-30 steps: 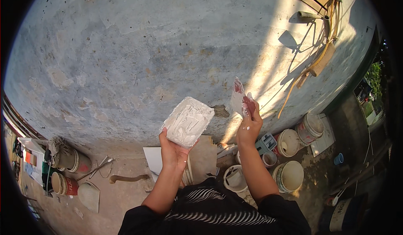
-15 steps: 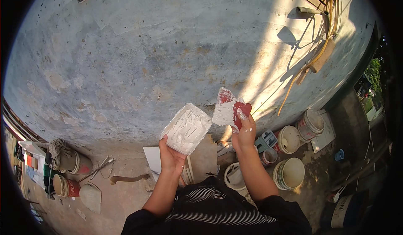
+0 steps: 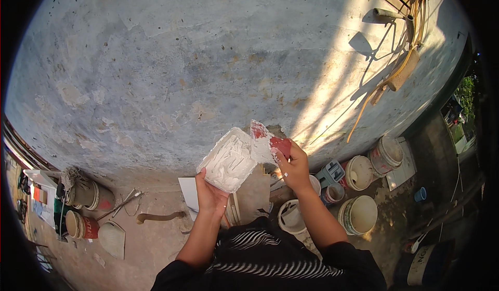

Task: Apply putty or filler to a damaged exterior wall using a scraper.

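My left hand (image 3: pixel 212 197) grips the near left edge of a shallow rectangular tray (image 3: pixel 206 172) tilted toward me. White putty (image 3: pixel 228 160) is smeared thickly across it. In my right hand (image 3: pixel 295 169) is a red putty spreader (image 3: pixel 281 146), its wide blade coated in white with a red patch near the far corner. The blade is at the tray's right edge; whether the two touch I cannot tell. White flecks dot my right fingers. Beyond both hands stands a worn blue-grey wall (image 3: pixel 171 83) with patchy plaster.
Paint buckets (image 3: pixel 358 214) stand on the right, near a grey plastic container (image 3: pixel 330 173) and a small blue cup (image 3: pixel 421 194). More buckets (image 3: pixel 99 197) and a curved pipe (image 3: pixel 158 217) lie left. A yellow hose (image 3: pixel 358 115) and hoe-like tools hang on the wall at upper right.
My right hand has brought the spreader left and slightly down, from apart from the tray to its right edge. My left hand and the tray have hardly moved.
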Tool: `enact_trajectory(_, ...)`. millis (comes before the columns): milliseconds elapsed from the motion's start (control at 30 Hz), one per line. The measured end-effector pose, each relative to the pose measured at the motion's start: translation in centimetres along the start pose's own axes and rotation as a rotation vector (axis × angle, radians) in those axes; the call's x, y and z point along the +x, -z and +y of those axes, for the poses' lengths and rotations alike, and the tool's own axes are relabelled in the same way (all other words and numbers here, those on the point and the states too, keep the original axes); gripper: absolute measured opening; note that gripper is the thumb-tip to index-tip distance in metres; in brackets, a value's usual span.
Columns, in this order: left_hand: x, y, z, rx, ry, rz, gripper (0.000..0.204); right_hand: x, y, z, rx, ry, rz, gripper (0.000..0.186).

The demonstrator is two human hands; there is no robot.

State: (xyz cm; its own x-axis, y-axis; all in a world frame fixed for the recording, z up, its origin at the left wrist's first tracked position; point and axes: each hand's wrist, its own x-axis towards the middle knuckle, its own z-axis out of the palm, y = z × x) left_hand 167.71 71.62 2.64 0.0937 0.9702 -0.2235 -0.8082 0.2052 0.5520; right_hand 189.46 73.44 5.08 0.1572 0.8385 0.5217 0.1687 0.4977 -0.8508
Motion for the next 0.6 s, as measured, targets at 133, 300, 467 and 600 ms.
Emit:
enact_trajectory(133,0.0,0.6,-0.2,-0.003,-0.013,-0.002,0.068,0.0,0.9,-0.9,-0.143,-0.068,-0.070,0.014)
enact_trajectory(300,0.2,1.5,0.4,-0.021,-0.015,0.005,0.068,-0.5,1.2,0.2,-0.143,-0.248,-0.088,0.016)
enact_trajectory(467,0.8,3.4,3.4,-0.058,0.002,-0.045,0.065,-1.1,-1.1,1.7,0.183,-0.425,-0.018,0.024)
enact_trajectory(600,2.9,5.9,5.4,-0.075,0.038,-0.037,0.065,-0.9,-2.8,1.2,0.341,-0.585,-0.001,0.025)
